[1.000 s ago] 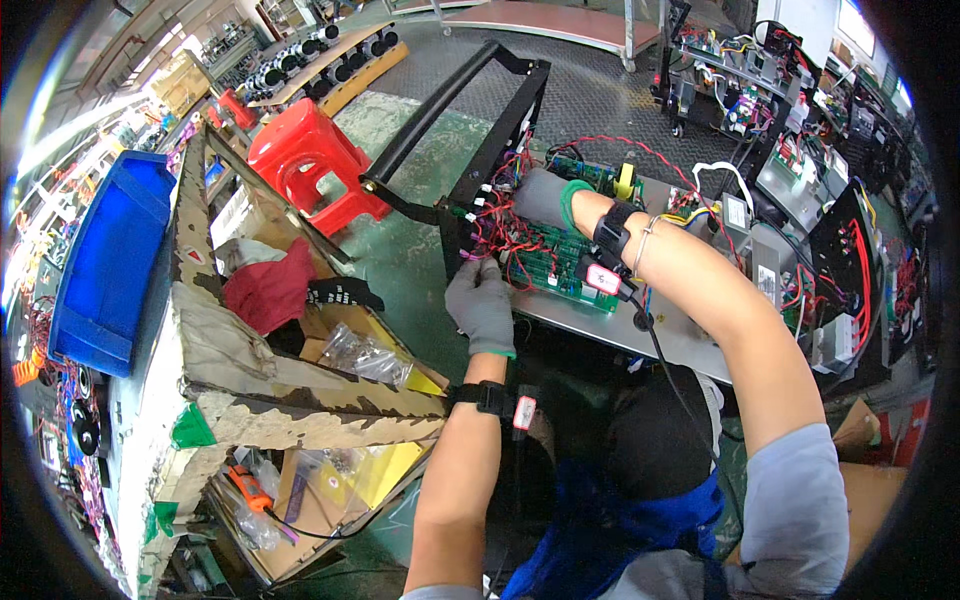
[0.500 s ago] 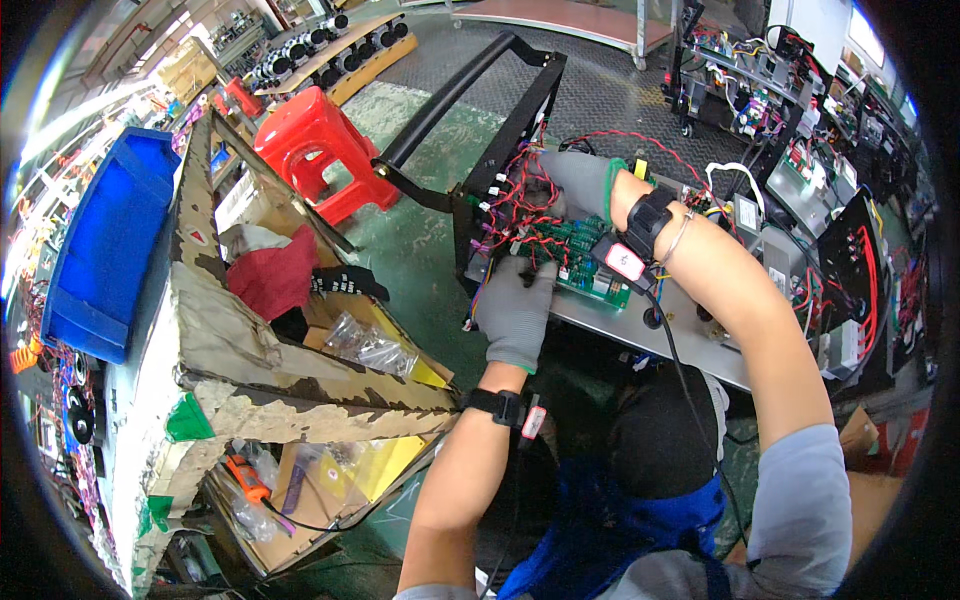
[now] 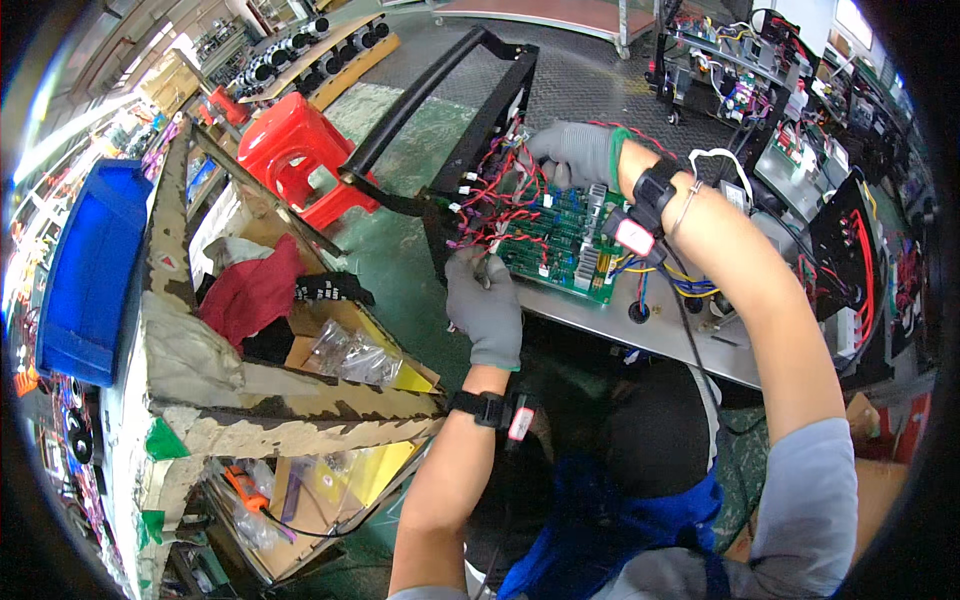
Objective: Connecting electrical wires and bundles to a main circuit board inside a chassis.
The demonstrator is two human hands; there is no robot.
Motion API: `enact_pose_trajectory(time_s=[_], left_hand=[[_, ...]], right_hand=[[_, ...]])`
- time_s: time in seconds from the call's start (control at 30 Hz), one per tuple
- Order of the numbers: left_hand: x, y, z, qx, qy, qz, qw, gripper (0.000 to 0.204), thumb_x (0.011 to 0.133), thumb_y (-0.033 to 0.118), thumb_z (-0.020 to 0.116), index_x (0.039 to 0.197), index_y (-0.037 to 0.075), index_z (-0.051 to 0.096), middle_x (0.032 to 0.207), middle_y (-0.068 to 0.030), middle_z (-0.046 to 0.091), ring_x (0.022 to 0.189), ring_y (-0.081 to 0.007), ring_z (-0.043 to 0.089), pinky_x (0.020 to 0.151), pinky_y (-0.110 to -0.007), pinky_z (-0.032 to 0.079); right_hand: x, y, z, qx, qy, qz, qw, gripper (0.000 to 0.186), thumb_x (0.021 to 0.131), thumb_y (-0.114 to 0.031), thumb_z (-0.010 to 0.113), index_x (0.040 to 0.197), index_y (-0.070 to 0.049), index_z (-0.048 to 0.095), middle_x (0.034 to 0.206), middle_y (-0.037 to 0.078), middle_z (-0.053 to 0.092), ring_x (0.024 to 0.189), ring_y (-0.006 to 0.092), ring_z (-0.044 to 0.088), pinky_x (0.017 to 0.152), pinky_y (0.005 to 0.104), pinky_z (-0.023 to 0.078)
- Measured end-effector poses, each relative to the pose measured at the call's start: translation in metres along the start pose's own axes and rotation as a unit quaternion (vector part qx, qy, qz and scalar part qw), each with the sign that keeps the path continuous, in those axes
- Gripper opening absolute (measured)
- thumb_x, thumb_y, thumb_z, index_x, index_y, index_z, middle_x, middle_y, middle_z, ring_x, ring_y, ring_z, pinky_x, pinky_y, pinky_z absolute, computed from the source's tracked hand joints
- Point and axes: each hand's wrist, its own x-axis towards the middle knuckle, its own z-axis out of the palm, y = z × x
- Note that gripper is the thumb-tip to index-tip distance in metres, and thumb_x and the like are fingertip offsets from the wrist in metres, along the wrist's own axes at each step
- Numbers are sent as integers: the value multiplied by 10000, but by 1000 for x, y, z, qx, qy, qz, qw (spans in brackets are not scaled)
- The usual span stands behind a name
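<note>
Both hands wear grey gloves. My left hand [image 3: 484, 305] is at the near left corner of a green circuit board [image 3: 560, 240], its fingers curled among small connectors; what they hold is hidden. My right hand [image 3: 572, 150] reaches to the board's far left part, fingertips closed among a tangle of red wires [image 3: 505, 205], which hide what they grip. The board is mounted on a metal plate [image 3: 660, 345] beside a black frame [image 3: 445, 240] with a bar handle. Yellow and blue wires [image 3: 690, 285] run from the board's right side.
A red stool [image 3: 280, 140] stands beyond the frame. At left are a worn stand [image 3: 250, 375] with rags and bags, and a blue bin [image 3: 90, 270]. More wired assemblies [image 3: 790, 170] stand at right; a rack of round parts [image 3: 310, 55] is at the back.
My right hand has moved away from me toward the board's far edge, uncovering more of the board. My left hand shifted right, then came back left to the corner connectors.
</note>
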Motion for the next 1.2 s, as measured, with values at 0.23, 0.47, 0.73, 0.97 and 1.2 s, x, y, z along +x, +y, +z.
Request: enact_pose_trajectory(time_s=[0.23, 0.47, 0.73, 0.97, 1.2], left_hand=[[-7, 2, 2, 391, -94, 114, 908, 709, 823, 476, 534, 1280, -42, 374, 1309, -232, 407, 1148, -385, 417, 883, -520, 384], [-3, 12, -27, 403, -159, 119, 893, 664, 846, 440, 529, 1295, -20, 362, 1264, -272, 442, 1050, -430, 502, 864, -456, 438], [-8, 51, -16, 217, -131, 179, 951, 282, 820, 191, 623, 1026, 0, 603, 934, -160, 619, 788, -291, 585, 695, -377, 470], [10, 14, 24, -93, -170, -83, 978, 135, 850, 111, 595, 789, 1, 643, 585, 2, 548, 478, -33, 428, 438, -207, 326], [12, 19, 25, -131, -224, -116, 959, 63, 823, 29, 595, 839, -13, 640, 660, 39, 535, 596, -39, 438, 530, -212, 354]], right_hand=[[-18, -10, 7, -703, 120, -72, 697, 329, 635, -123, 588, 935, -8, 659, 892, 218, 643, 835, 362, 631, 729, 417, 504], [-17, -1, 16, -719, 195, -150, 650, 236, 656, -157, 681, 870, -59, 686, 896, 163, 666, 832, 336, 646, 700, 421, 518], [17, -6, -13, -723, -199, -402, 526, 286, 798, -333, 616, 858, -59, 671, 792, 166, 652, 764, 338, 632, 644, 403, 489], [13, 11, -4, -700, -203, -371, 575, 251, 812, -308, 615, 873, -69, 659, 843, 145, 659, 812, 315, 629, 673, 378, 492], [34, 43, -8, -584, -191, -383, 690, 157, 751, -237, 667, 789, -85, 673, 782, 115, 655, 733, 298, 629, 634, 380, 501]])
